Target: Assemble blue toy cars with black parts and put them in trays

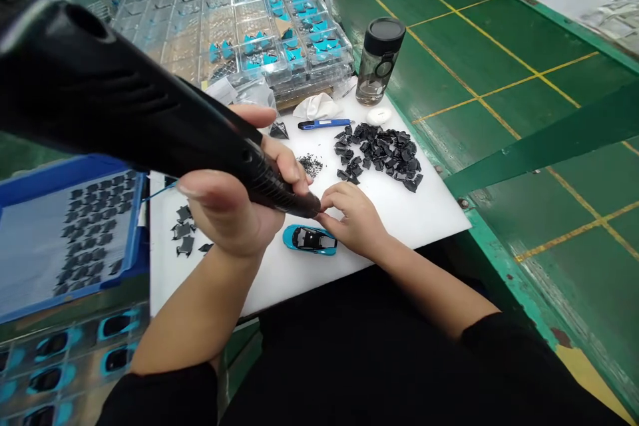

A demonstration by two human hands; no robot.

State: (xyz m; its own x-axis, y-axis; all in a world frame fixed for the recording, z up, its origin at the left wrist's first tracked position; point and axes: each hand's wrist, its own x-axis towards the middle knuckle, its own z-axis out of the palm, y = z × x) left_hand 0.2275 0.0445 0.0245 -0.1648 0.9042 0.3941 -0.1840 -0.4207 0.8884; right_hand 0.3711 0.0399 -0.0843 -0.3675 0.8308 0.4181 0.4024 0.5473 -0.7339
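A: How is the black tool (200,140) held relative to the toy car (312,239)?

B: It is gripped by the left hand (234,223), with the fingers curled round its narrow end and the thumb laid along the near side; the tip is thus apparently steadied just beyond the car; the shaft is sloped up towards the camera.

A: And the right hand (363,223)?

B: Its thumb and forefinger are brought to the tip, probably for fine control; whether a small piece is pinched there cannot be told, the contact being hidden by the fingers.

A: Where is the car placed?

B: On the white board (424,213), near the body and beneath the hands, untouched; it is presumably kept within easy reach.

A: What lies around it?

B: Beyond and to the right of the car, a heap of black parts (392,153) is gathered; straight beyond, dark specks (310,165) are scattered, then a blue knife (319,124); to its left, loose black pieces (184,245) are set out, and farther left a blue bin (134,219) is placed.

A: What obstructs?

B: The clear trays beyond the car are partly masked by the tool; no obstacle is seen between car and heap.
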